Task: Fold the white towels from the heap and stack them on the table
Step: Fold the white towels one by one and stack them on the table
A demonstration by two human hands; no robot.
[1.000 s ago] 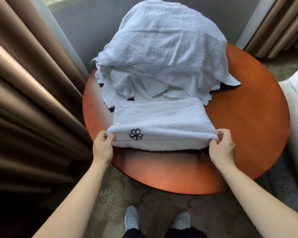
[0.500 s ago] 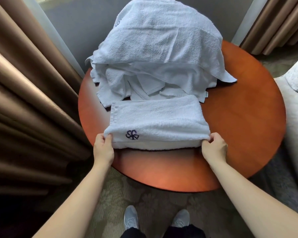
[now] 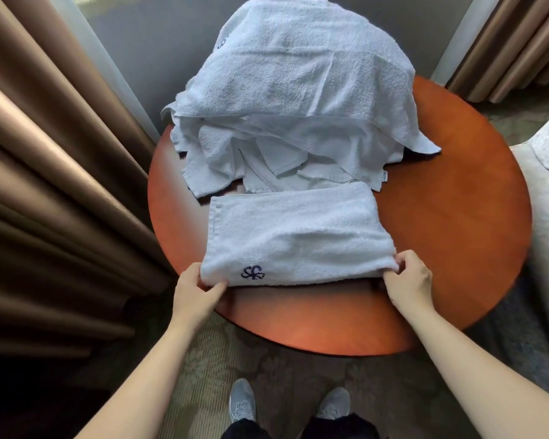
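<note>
The towel [image 3: 295,236] is pinched at its near corners by the left hand [image 3: 194,293] and right hand [image 3: 408,280]; its long axis is laid from hand to hand.

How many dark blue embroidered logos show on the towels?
2 logos: one on the folded towel near the left hand, one high on the left of the heap. More may be hidden in folds.

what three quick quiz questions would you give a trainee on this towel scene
1. True or false: the folded towel lies on the table, nearer the person than the heap.
2. Which corner of the folded towel bears the dark logo? A near left, B near right, C far right.
3. Fill in: the left hand and right hand each pinch a near ___ of it.
Key: 1 true; 2 A; 3 corner.
</note>
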